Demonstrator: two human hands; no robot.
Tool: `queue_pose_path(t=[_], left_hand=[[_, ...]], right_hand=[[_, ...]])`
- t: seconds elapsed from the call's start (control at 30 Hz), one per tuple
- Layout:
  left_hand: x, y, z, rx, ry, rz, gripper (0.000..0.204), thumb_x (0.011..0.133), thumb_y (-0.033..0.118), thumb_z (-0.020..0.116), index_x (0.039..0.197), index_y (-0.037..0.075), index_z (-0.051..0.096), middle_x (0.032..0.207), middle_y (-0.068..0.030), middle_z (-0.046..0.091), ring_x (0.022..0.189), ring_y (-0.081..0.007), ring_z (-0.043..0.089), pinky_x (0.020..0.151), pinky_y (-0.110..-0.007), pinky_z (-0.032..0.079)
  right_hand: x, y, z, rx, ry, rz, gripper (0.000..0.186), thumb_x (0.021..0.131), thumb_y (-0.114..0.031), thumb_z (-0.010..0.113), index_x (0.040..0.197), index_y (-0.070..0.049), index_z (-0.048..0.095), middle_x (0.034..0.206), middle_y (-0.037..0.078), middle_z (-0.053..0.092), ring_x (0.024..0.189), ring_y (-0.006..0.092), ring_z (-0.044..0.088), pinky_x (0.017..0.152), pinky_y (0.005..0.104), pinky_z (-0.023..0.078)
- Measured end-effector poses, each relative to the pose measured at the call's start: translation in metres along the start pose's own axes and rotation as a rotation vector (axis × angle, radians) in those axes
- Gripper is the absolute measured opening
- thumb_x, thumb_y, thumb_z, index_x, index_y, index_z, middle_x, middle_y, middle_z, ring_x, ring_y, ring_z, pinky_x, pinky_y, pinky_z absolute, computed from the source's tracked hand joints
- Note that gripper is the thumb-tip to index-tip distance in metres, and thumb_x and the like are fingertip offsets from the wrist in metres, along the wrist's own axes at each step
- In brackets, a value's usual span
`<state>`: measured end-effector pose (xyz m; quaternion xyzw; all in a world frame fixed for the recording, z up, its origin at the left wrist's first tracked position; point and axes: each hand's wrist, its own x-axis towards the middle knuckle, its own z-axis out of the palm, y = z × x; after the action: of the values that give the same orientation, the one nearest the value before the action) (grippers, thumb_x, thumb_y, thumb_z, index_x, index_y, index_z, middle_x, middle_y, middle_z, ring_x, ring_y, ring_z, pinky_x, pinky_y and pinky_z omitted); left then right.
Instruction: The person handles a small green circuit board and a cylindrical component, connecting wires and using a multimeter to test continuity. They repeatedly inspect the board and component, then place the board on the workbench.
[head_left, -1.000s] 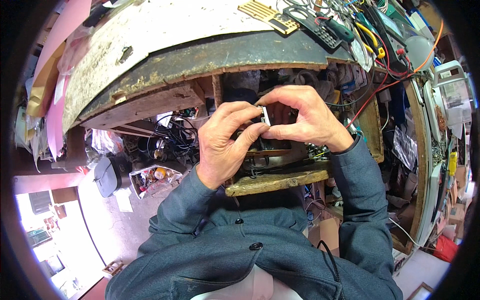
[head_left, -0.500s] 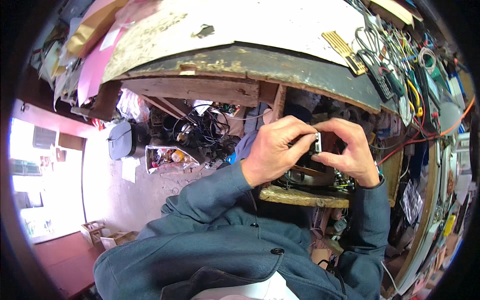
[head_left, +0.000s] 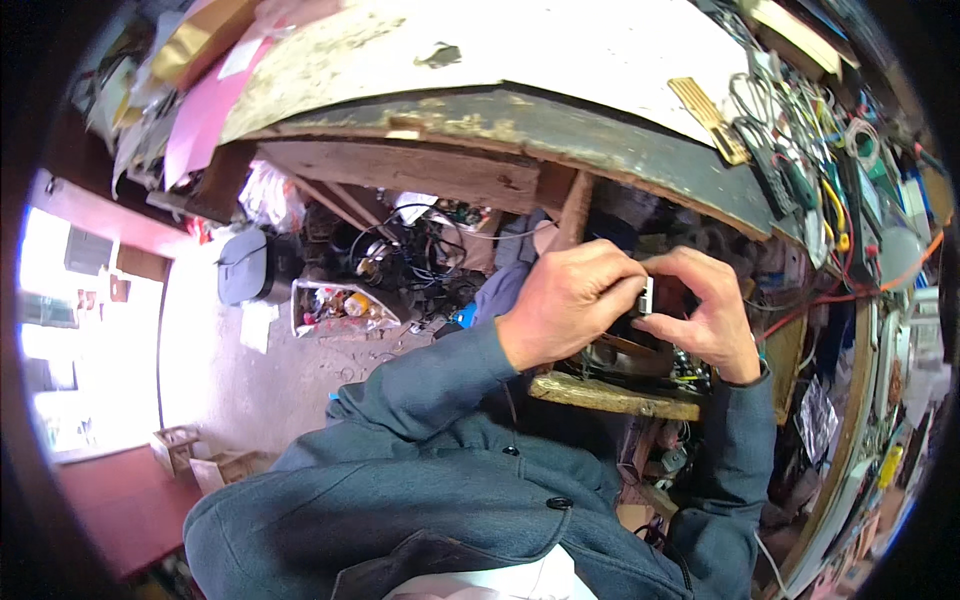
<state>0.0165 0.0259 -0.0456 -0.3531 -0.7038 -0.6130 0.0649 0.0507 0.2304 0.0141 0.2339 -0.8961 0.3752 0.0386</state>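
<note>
In front of my chest, above an open wooden drawer-like space, I hold a small white and dark rectangular part between both hands. The thumb and index finger of my left hand pinch it from the left and cover much of that side. My right hand curves round it, with the index finger at its upper end and the thumb at its lower end. The part is too small to name its kind. Just below my hands runs a worn wooden ledge.
Ahead stretches a workbench with a dark, chipped edge. A tan slotted strip, cables and tools crowd its right end. At left, a dark bin and a box of scraps stand on the floor. An orange-red cable crosses at right.
The view has shifted slightly, so the scene sits a little further right and lower. My left fingers now cover more of the small part, which both hands still hold.
</note>
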Motion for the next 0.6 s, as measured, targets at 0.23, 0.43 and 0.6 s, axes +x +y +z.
queue_pose_path(t=[0.23, 0.43, 0.6], left_hand=[[0.002, 0.009, -0.006, -0.003, -0.002, -0.094, 0.009, 0.089, 0.002, 0.073, 0.098, -0.001, 0.074, 0.089, -0.0106, 0.073, 0.079, -0.019, 0.07, 0.071, -0.029, 0.054], [0.003, 0.01, -0.005, 0.028, -0.03, -0.078, 0.009, 0.09, 0.001, 0.073, 0.099, -0.002, 0.074, 0.089, -0.0107, 0.073, 0.078, -0.0186, 0.069, 0.07, -0.029, 0.053], [0.002, 0.008, -0.005, 0.058, -0.052, -0.074, 0.009, 0.091, 0.001, 0.07, 0.099, -0.002, 0.073, 0.088, -0.0113, 0.072, 0.079, -0.0194, 0.069, 0.071, -0.03, 0.053]], right_hand=[[-0.001, 0.004, -0.006, 0.032, -0.03, 0.029, 0.047, 0.069, -0.021, 0.088, 0.106, -0.001, 0.069, 0.102, 0.013, 0.067, 0.083, 0.0257, 0.066, 0.074, 0.0349, 0.054], [-0.004, 0.006, -0.001, 0.101, -0.006, 0.031, 0.047, 0.071, -0.022, 0.083, 0.108, 0.001, 0.064, 0.1, 0.018, 0.07, 0.094, 0.0366, 0.069, 0.082, 0.0402, 0.055], [-0.006, 0.008, -0.004, 0.093, -0.028, 0.023, 0.047, 0.072, -0.02, 0.084, 0.109, 0.001, 0.065, 0.096, 0.016, 0.07, 0.088, 0.0311, 0.07, 0.078, 0.0367, 0.055]])
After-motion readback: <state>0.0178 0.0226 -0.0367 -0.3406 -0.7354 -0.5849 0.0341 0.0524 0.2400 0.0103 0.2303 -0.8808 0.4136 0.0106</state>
